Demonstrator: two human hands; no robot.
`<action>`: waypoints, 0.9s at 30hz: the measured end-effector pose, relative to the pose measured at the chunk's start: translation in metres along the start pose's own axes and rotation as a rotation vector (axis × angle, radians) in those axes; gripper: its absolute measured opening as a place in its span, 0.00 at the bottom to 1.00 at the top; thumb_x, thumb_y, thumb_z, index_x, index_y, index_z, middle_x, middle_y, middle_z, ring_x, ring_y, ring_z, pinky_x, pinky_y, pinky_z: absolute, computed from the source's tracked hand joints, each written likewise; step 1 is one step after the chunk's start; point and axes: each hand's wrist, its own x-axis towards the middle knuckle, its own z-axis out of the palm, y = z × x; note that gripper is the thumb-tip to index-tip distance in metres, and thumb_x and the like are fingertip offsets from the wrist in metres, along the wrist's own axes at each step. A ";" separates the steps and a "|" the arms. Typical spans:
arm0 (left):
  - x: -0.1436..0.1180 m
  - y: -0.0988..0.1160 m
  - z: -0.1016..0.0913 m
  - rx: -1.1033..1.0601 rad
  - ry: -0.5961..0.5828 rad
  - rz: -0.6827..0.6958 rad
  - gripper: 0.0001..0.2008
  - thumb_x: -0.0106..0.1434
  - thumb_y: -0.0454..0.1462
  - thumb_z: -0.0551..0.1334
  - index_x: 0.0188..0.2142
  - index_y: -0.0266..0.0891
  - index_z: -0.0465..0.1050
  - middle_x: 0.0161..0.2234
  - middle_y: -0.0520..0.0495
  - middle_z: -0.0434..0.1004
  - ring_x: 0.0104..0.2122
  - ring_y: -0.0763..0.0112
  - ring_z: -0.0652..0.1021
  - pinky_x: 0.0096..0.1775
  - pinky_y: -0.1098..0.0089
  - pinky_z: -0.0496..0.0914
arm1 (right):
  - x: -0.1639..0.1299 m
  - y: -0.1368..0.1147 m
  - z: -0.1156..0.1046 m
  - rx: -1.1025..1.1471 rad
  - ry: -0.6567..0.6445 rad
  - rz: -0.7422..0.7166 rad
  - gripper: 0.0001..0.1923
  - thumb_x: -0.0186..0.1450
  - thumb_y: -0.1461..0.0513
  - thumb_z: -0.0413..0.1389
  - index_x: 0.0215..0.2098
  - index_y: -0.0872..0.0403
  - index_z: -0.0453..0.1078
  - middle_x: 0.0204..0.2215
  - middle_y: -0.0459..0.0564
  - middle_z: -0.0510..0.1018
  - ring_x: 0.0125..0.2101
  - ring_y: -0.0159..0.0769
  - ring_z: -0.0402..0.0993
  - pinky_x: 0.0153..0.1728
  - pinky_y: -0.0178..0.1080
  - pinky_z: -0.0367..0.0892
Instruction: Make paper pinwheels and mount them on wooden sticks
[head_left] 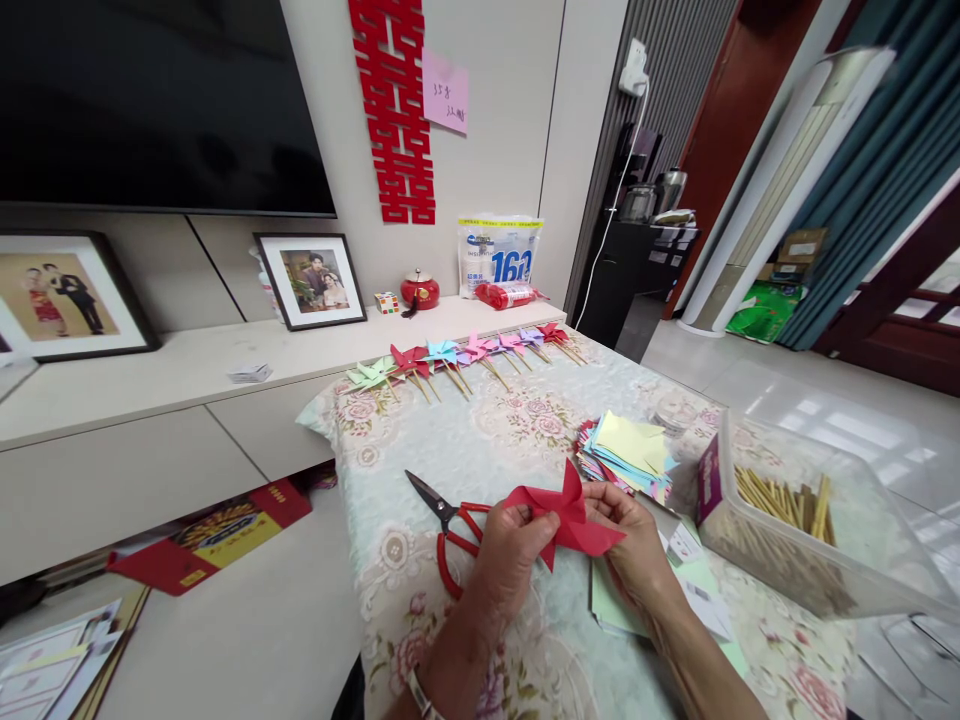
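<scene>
Between my two hands is a red paper pinwheel (574,508) with its blades folded up, held over the floral tablecloth. My left hand (514,550) pinches it near the centre, thumb on top. My right hand (626,525) grips its right side, with the fingertips partly hidden behind the paper. Red-handled scissors (448,515) lie spread apart beside my left hand, their blades pointing to the far left. Green paper sheets (619,600) lie partly beneath my right forearm. Just beyond my right hand sits a stack of coloured paper squares (630,450).
A row of finished pinwheels on sticks (476,352) lies along the table's far edge. At the right stands a clear plastic box (772,560) with many thin sticks (780,505). Behind the table, a white cabinet (300,360) holds framed photos (311,280) and a plastic bag (499,255).
</scene>
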 end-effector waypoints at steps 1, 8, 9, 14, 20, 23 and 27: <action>-0.001 0.001 0.002 -0.001 0.007 -0.004 0.07 0.47 0.38 0.70 0.26 0.36 0.80 0.23 0.45 0.80 0.32 0.59 0.80 0.40 0.62 0.74 | 0.000 0.000 0.000 -0.014 0.006 -0.007 0.23 0.40 0.51 0.77 0.28 0.55 0.77 0.22 0.47 0.80 0.20 0.29 0.71 0.22 0.31 0.64; -0.002 0.001 -0.002 -0.037 0.059 -0.050 0.09 0.44 0.38 0.71 0.25 0.35 0.79 0.23 0.43 0.80 0.31 0.59 0.80 0.40 0.63 0.73 | -0.002 -0.001 0.001 -0.166 0.013 -0.128 0.20 0.47 0.50 0.73 0.23 0.54 0.74 0.21 0.45 0.75 0.21 0.31 0.66 0.23 0.33 0.60; -0.002 0.001 -0.004 -0.044 0.065 -0.061 0.09 0.44 0.38 0.71 0.25 0.34 0.79 0.23 0.43 0.79 0.31 0.60 0.80 0.39 0.63 0.73 | -0.003 0.000 0.000 -0.200 0.004 -0.155 0.19 0.49 0.50 0.72 0.23 0.53 0.74 0.21 0.45 0.75 0.22 0.32 0.66 0.24 0.34 0.61; -0.002 0.004 -0.005 -0.068 0.053 -0.079 0.10 0.43 0.38 0.71 0.24 0.34 0.78 0.24 0.42 0.80 0.33 0.58 0.80 0.39 0.64 0.72 | -0.006 0.003 -0.003 -0.407 -0.055 -0.261 0.08 0.57 0.58 0.67 0.27 0.53 0.74 0.24 0.45 0.75 0.24 0.33 0.66 0.26 0.34 0.60; -0.002 0.003 -0.007 -0.078 0.035 -0.072 0.09 0.46 0.38 0.72 0.25 0.34 0.78 0.26 0.42 0.81 0.33 0.61 0.80 0.40 0.65 0.72 | -0.008 0.000 0.000 -0.458 -0.089 -0.282 0.03 0.56 0.62 0.64 0.29 0.52 0.74 0.25 0.45 0.77 0.25 0.34 0.68 0.28 0.35 0.62; -0.003 0.003 -0.009 -0.080 0.015 -0.064 0.08 0.47 0.38 0.71 0.25 0.34 0.79 0.24 0.43 0.80 0.32 0.61 0.79 0.40 0.65 0.71 | -0.008 0.000 0.002 -0.445 -0.063 -0.290 0.05 0.56 0.61 0.65 0.27 0.52 0.74 0.23 0.45 0.76 0.25 0.35 0.68 0.28 0.35 0.62; -0.002 0.003 -0.011 -0.070 -0.014 -0.056 0.09 0.50 0.38 0.70 0.27 0.33 0.80 0.24 0.42 0.80 0.33 0.59 0.80 0.40 0.65 0.71 | -0.009 0.000 0.002 -0.434 -0.016 -0.296 0.07 0.59 0.57 0.63 0.28 0.52 0.74 0.25 0.47 0.77 0.26 0.37 0.69 0.28 0.36 0.62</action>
